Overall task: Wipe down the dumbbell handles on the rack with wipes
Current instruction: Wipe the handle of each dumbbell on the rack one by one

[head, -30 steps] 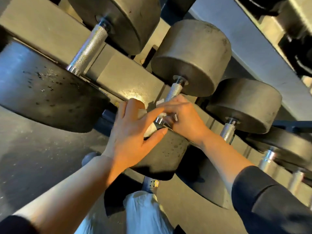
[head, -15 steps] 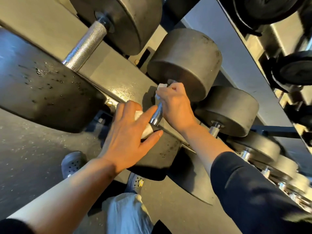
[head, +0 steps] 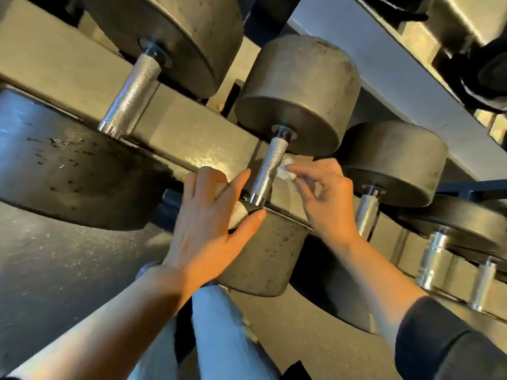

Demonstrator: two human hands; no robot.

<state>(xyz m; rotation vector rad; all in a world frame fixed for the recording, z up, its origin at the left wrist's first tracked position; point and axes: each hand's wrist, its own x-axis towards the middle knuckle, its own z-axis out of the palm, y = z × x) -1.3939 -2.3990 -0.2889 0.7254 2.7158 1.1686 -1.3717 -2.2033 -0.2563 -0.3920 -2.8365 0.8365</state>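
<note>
A crumpled white wipe (head: 286, 172) is pinched in the right hand (head: 326, 198) against one knurled steel dumbbell handle (head: 267, 168), another held under the left hand (head: 208, 223), with neighbouring rack handles seemingly still to be wiped.

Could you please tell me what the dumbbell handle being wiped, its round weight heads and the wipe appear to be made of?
The handle looks like bright chromed steel: it is shiny, with fine cross-hatched knurling. The weight heads look like dull grey-black rubber or coated iron, matte, scuffed and speckled; which one is unclear. The wipe, pinched by the right hand, looks like thin white crumpled tissue or nonwoven cloth.
</note>
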